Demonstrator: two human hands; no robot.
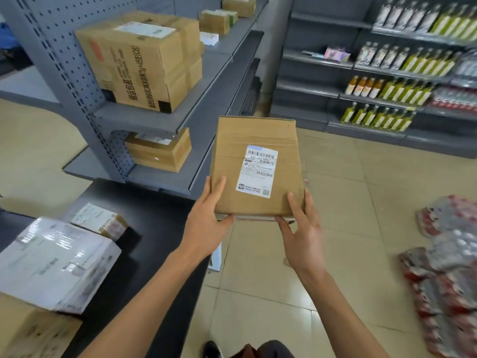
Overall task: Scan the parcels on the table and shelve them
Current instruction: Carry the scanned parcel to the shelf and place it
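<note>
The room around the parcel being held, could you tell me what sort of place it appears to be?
Probably a small shop used as a parcel pickup point: grey metal shelving holds labelled cartons, and store shelves carry rows of bottles.

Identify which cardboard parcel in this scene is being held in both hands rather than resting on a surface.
The flat brown parcel with the white barcode label, gripped by the left hand and right hand; the others rest on shelves or the table.

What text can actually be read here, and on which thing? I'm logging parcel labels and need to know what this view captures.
"(C8)": black vertical print on the large brown cardboard carton on the grey shelf; its Chinese characters are too distorted to quote.
"530", "6401": white shipping label on the flat brown cardboard parcel held in both hands; smaller lines are blurred.
Labels on the table's white parcels and the bottles: unreadable.
</note>
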